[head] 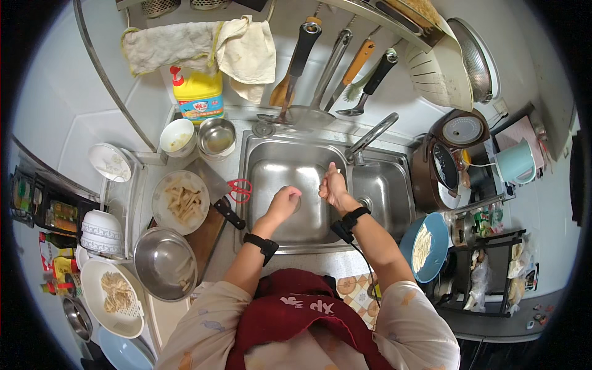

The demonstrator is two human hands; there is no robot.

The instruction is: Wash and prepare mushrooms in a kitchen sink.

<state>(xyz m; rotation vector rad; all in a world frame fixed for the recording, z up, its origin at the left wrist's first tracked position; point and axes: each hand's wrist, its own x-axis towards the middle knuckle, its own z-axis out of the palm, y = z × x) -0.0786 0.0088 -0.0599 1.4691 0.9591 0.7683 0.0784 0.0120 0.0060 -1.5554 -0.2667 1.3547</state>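
Over the large basin of a stainless steel sink (pixel 277 173), my left hand (pixel 286 202) is loosely curled, and I cannot tell whether anything is in it. My right hand (pixel 331 184) is held near the divider with the thumb or a finger pointing up; a small pale bit shows at its fingers, too small to name. The chrome faucet (pixel 372 134) stands behind and to the right of it. Left of the sink lie red-handled scissors (pixel 240 190), a cleaver (pixel 226 212) with a black handle, and a plate (pixel 160 203) of pale strips.
A steel bowl (pixel 159 259) and a white colander (pixel 92 282) holding shredded food are at left. At right stand a blue bowl (pixel 441 252) of pale strips and a brown rice cooker (pixel 423 171). Utensils, including a black-handled ladle (pixel 304 51), hang behind the sink.
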